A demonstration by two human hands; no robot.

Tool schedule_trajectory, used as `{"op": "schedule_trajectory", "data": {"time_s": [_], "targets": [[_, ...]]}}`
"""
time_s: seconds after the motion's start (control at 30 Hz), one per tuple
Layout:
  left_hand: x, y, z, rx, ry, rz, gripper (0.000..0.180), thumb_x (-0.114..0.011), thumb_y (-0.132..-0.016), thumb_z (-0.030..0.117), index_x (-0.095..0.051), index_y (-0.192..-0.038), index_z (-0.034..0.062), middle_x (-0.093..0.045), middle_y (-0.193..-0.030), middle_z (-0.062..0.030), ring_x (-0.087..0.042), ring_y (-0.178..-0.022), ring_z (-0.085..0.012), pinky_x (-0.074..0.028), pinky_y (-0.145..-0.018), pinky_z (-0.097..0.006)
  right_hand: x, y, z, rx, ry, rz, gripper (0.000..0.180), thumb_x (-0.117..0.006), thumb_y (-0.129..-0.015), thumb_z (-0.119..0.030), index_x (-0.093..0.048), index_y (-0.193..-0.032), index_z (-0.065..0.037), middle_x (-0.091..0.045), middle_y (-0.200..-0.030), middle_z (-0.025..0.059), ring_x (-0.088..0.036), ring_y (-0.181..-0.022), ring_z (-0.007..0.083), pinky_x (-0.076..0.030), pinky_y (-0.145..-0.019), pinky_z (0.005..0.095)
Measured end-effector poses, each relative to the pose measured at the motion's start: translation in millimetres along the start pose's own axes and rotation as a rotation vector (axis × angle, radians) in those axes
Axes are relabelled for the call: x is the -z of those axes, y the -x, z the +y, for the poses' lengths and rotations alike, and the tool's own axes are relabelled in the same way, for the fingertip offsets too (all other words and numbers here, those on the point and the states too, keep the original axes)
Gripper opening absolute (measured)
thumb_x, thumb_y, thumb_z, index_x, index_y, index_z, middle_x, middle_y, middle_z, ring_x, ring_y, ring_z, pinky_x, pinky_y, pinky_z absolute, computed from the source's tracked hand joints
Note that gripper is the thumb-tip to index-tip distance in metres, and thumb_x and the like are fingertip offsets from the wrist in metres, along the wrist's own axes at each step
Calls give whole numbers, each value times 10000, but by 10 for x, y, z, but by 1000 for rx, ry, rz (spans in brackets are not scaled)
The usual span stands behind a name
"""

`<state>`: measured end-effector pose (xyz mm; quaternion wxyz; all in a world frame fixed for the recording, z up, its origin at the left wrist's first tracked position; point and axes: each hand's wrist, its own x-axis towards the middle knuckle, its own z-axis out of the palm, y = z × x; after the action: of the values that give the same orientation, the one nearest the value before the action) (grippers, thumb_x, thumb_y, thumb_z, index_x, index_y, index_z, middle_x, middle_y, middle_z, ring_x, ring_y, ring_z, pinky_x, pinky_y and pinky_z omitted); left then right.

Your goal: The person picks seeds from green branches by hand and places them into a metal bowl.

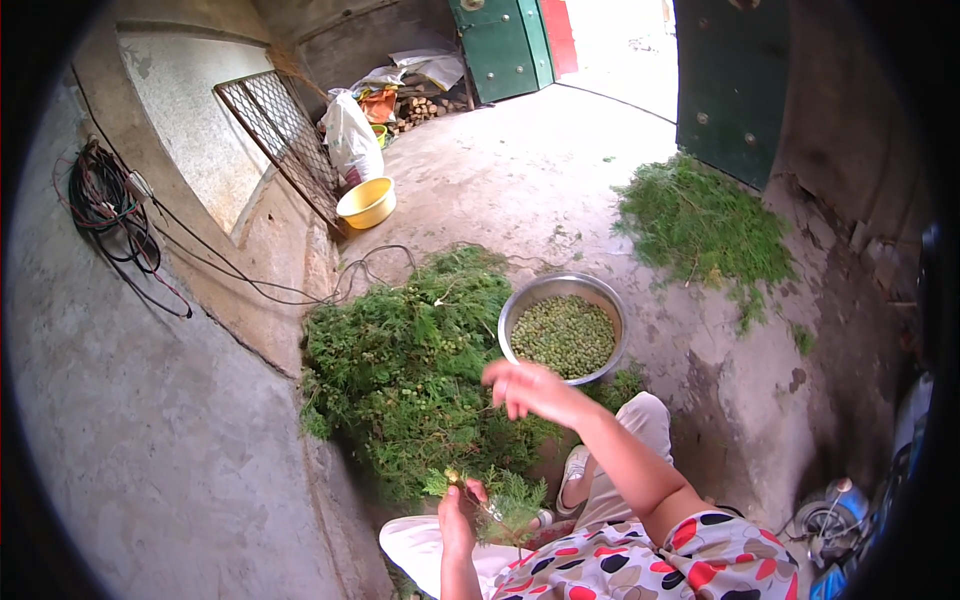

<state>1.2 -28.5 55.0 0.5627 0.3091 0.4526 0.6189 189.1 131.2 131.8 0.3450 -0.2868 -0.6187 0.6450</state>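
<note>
My left hand (457, 515) is closed around a green conifer sprig (515, 505) above my lap, and small round green cones show by the fingertips. My right hand (528, 390) hangs over the near left rim of a round metal basin (617, 300), slightly blurred, with its fingers loosely apart and nothing visible in them. Many small round green cones (563, 335) fill the lower part of the basin. Left of the basin spreads a big heap of cut conifer branches (410, 350), some of them bearing cones.
Another pile of green branches (705, 220) lies at the right near a dark green door (733, 95). A yellow basin (367, 204) and a white sack (352, 135) stand by the left wall. Black cable (255, 285) trails along that wall; stacked firewood (425, 110) sits behind.
</note>
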Motion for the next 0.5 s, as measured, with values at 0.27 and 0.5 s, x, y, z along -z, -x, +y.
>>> {"op": "schedule_trajectory", "data": {"time_s": [0.27, 0.5], "targets": [[-33, -7, 9, 24, -147, -69, 385, -346, -939, 278, -557, -933, -45, -544, -756, -69, -509, -702, -159, -406, -683, -279, 8, -23, 252, 30, -760, 432, 785, -555, -852, -168, 2, -1373, 21, -330, -1335, 233, -565, -998, 310, -494, -832, 396], [-31, -41, -65, -42, -391, -124, 375, -400, -951, 280, -594, -900, -37, -574, -737, -36, -518, -679, -100, -422, -627, -237, -730, 379, 564, 135, 163, -73, 312, -501, -894, -134, -496, -1195, -51, -529, -1172, 107, -555, -1014, 204, -483, -805, 316]]}}
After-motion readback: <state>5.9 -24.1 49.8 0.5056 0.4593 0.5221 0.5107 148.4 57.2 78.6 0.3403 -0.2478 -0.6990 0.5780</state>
